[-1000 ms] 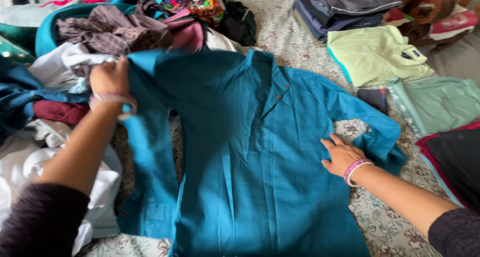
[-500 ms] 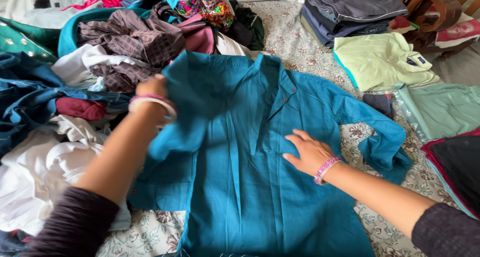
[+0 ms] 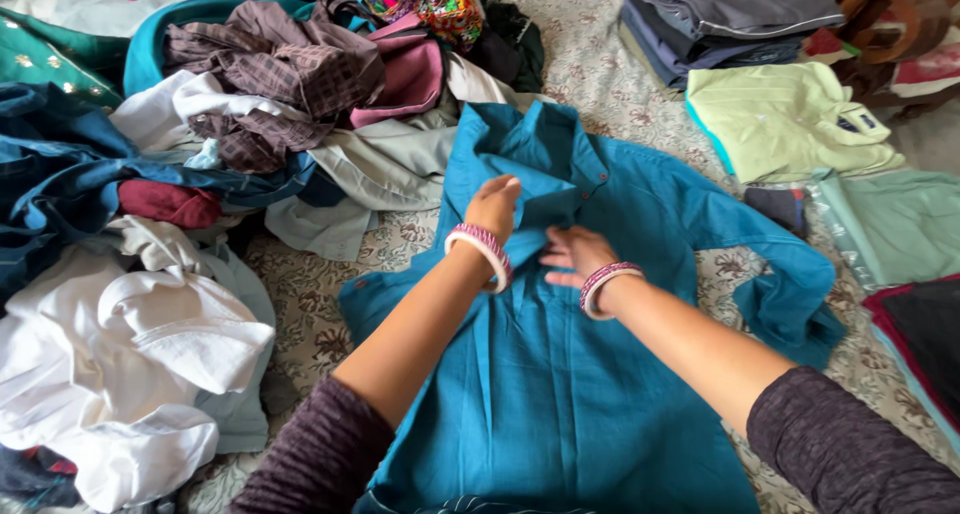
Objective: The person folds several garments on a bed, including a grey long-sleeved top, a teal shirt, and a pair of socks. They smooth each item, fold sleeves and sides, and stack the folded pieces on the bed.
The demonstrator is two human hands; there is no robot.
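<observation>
A teal long-sleeved shirt lies face up on a floral bedsheet, its left side folded in over the chest. My left hand rests on the folded part just under the collar, fingers together on the cloth. Close beside it, my right hand lies flat on the shirt's chest with fingers spread. Both wrists wear pink and white bangles. The shirt's other sleeve lies bent out to the right.
A heap of unfolded clothes fills the left side, with white garments at the front. Folded pieces lie on the right: a light green shirt, a pale green one, dark ones.
My left hand has carried the shirt's left side and sleeve inward over the chest. My right hand slid from the shirt's right edge to its middle.
</observation>
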